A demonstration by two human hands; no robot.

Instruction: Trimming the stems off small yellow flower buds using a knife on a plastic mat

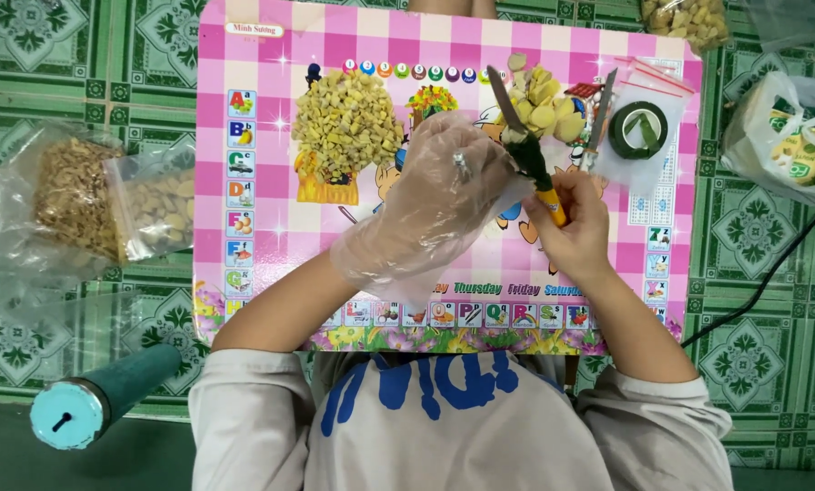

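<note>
Plastic-gloved left hand [439, 195] pinching piece; right hand [566, 227] clamped on knife [527, 150]. Blade angled off fingers, short cuts.

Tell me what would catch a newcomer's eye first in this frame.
The pink checkered board fills the centre, with a heap of small yellowish cut pieces on its upper middle. Over it, the left hand in a loose clear plastic glove meets the bare right hand, which grips a yellow-handled knife. A roll of dark green tape lies at upper right.
</note>
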